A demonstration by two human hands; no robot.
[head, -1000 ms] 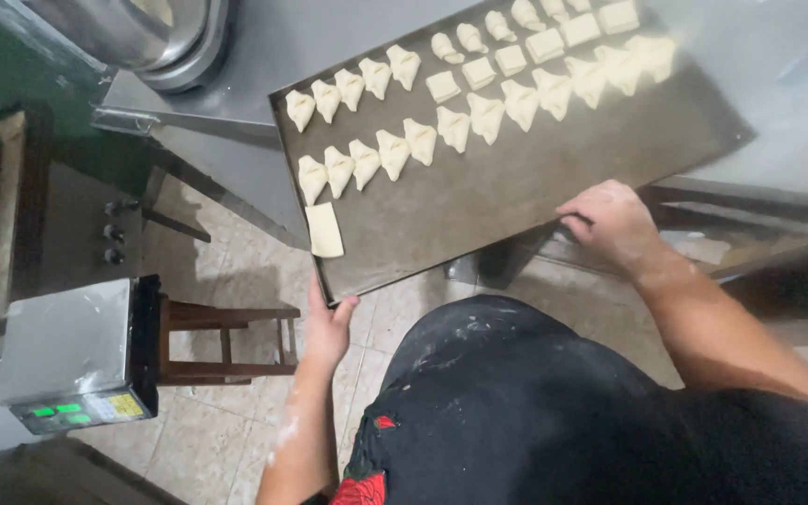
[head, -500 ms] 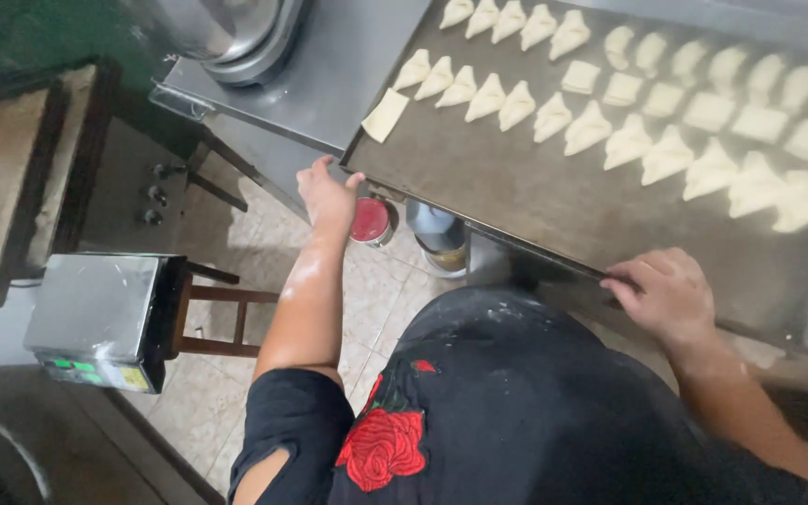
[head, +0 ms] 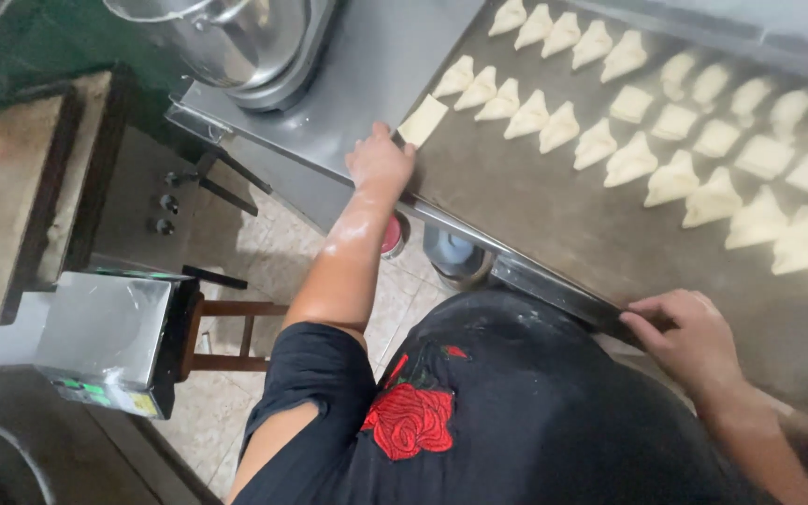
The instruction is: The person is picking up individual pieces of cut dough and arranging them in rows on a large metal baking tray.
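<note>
At tray edge — left hand (head: 381,161) | right hand (head: 689,332) — both grips pinch dark metal tray (head: 554,201) | triangular dough (head: 630,159)

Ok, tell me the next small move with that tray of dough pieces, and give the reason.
Probably push the baking tray a little further onto the steel table. The left hand grips its far corner on the table, while the right hand holds the near edge, which seems to overhang the table. The folded dough pieces lie loose, so keep it level.

Single head view, looking steeply down from close above, tilted forward over torso onto tray (head: 554,201) edge, table (head: 357,84) and floor (head: 264,252) below left.
</note>
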